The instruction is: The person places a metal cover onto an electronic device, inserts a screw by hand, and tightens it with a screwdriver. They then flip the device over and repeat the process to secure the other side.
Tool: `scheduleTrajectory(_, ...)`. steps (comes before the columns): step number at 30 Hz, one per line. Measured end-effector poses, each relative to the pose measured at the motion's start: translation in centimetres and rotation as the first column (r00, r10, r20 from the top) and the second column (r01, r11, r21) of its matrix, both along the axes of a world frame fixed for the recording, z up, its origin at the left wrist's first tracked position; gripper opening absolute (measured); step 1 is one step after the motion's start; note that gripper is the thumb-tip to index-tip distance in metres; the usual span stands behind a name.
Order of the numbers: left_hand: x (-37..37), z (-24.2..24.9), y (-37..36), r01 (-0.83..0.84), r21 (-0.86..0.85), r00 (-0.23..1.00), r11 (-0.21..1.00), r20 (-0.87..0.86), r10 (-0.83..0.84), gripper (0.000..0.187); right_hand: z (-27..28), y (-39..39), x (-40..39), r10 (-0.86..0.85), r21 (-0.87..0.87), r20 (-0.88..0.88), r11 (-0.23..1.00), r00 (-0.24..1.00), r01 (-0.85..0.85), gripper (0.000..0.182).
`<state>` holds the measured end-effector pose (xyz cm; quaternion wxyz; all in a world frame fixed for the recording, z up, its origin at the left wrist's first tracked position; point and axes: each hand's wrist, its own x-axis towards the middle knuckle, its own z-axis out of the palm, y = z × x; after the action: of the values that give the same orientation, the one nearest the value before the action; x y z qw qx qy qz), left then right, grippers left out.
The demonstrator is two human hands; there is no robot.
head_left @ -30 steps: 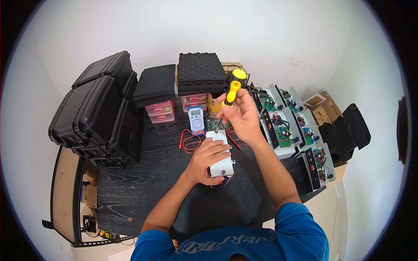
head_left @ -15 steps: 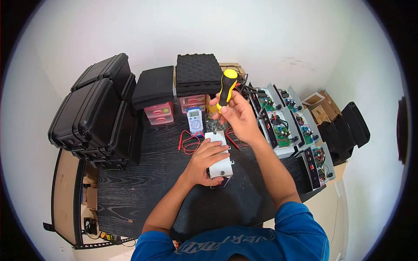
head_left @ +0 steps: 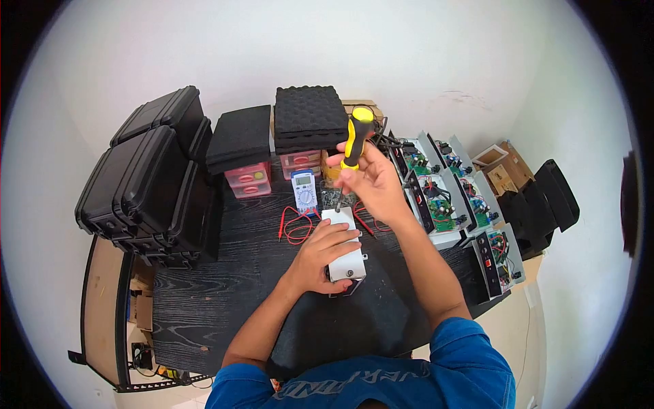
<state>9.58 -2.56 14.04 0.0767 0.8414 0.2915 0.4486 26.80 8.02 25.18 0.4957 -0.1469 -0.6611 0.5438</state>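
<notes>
Work on the small white metal box [head_left: 344, 249] looks partly done: it lies on the black table [head_left: 204, 300], near the middle, and one screw shows on its near end. The far end looks like the part in hand. Left to right, the left hand [head_left: 320, 255] lies flat on the box, fingers [head_left: 340, 233] spread a little, pressing it down. The right hand [head_left: 371, 184] wraps its fingers tight around the yellow and black screwdriver [head_left: 353, 146], held upright with its tip at the far end of the box.
</notes>
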Motion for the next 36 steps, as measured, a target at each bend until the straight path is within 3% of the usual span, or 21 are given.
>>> scheduleTrajectory(5,-0.1,0.0,-0.1,0.006,-0.008,1.000,1.000,0.009,-0.006,0.068,-0.4,0.1,-0.1,0.004,-0.046,-0.075,0.999,0.997,-0.007,0.028)
scheduleTrajectory(8,0.0,-0.1,0.0,0.008,-0.006,1.000,1.000,0.013,-0.008,0.068,0.0,-0.3,-0.2,-0.086,-0.007,0.008,0.996,0.996,0.086,0.025)
scheduleTrajectory(11,0.0,0.0,0.0,0.011,-0.008,1.000,1.000,0.010,-0.011,0.068,-0.3,0.2,0.1,-0.043,0.025,0.048,0.999,0.998,0.042,0.025)
scheduleTrajectory(14,-0.1,-0.1,0.0,0.008,-0.008,1.000,1.000,0.005,-0.008,0.068,0.0,0.1,0.2,0.035,-0.015,-0.033,0.999,0.999,-0.036,0.022)
scheduleTrajectory(23,0.1,0.1,-0.2,-0.004,-0.022,1.000,1.000,0.003,0.004,0.068,-0.6,-0.5,0.0,-0.119,0.127,-0.012,0.985,0.993,0.120,0.034)
scheduleTrajectory(29,-0.2,0.1,-0.2,-0.002,-0.016,1.000,1.000,-0.022,0.002,0.070,0.1,-0.1,0.8,0.034,0.078,0.011,0.996,0.999,-0.035,0.025)
scheduleTrajectory(36,-0.2,0.3,-0.1,0.005,-0.012,1.000,1.000,-0.031,-0.005,0.070,-0.5,-0.1,0.3,-0.053,0.052,0.028,0.997,0.998,0.052,0.026)
